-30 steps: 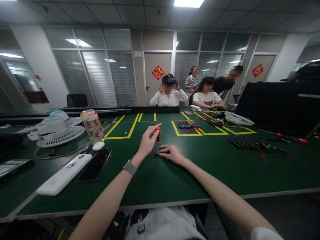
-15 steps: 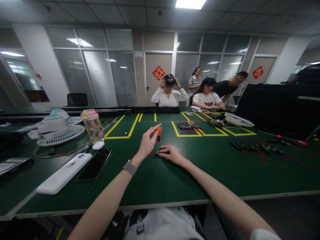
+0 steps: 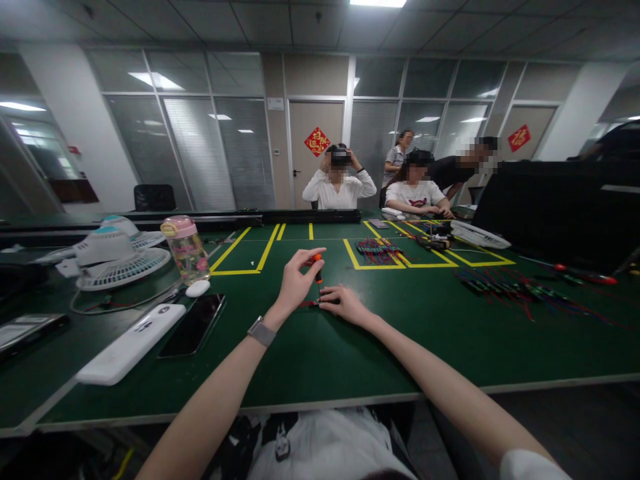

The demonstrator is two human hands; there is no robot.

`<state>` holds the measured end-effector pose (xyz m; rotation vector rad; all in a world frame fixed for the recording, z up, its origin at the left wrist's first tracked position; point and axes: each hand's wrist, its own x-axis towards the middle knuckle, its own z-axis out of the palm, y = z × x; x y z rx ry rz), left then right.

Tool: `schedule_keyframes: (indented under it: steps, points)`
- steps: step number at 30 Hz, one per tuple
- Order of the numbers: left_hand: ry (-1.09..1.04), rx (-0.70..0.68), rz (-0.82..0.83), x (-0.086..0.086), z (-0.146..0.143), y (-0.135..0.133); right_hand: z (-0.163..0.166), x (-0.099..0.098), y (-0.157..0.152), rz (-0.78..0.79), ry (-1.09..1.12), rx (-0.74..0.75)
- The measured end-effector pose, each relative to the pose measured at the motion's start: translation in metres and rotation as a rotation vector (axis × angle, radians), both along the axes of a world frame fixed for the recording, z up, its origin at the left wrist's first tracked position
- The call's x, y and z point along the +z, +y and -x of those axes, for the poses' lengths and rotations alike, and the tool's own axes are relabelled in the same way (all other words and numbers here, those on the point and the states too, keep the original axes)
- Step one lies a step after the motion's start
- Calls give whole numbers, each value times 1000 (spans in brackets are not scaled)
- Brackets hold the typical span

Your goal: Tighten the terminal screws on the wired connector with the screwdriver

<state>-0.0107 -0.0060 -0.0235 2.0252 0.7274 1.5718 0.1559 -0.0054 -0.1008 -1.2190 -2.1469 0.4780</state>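
Observation:
My left hand (image 3: 298, 279) is closed around the orange and black handle of a screwdriver (image 3: 319, 275), which stands upright with its shaft pointing down. Under the tip lies a small circuit board (image 3: 315, 303) with red wires running out to the left. My right hand (image 3: 345, 304) rests on the table, its thumb and fingers pinching the board's right side. Fingers cover much of the board, so its details are hidden.
Bundles of wired boards lie on the green table (image 3: 380, 353), one bundle (image 3: 510, 288) at right and another (image 3: 377, 251) inside yellow tape. At left are a phone (image 3: 194, 325), a white power bank (image 3: 133, 343), a bottle (image 3: 186, 250) and fans (image 3: 123, 259). People sit opposite.
My left fingers have shifted round the screwdriver's handle, thumb and forefinger now curled closer together. My right hand stays at the board. The view has tilted slightly.

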Motion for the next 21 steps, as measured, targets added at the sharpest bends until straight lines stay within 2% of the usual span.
schedule_keyframes:
  steps: [2,7,13,18,21]
  points:
    - [7,13,-1,0,0,1,0,0,0,1,8,4]
    - [6,-84,26,-3,-1,3,1,2,-3,2,5,-7]
    - [9,50,-26,-3,1,3,1,2,-2,-4,9,-6]
    - [4,-80,34,-2,0,4,1,2,-2,4,14,-11]
    - [16,-28,4,-1,-1,1,1,3,-3,4,8,-11]
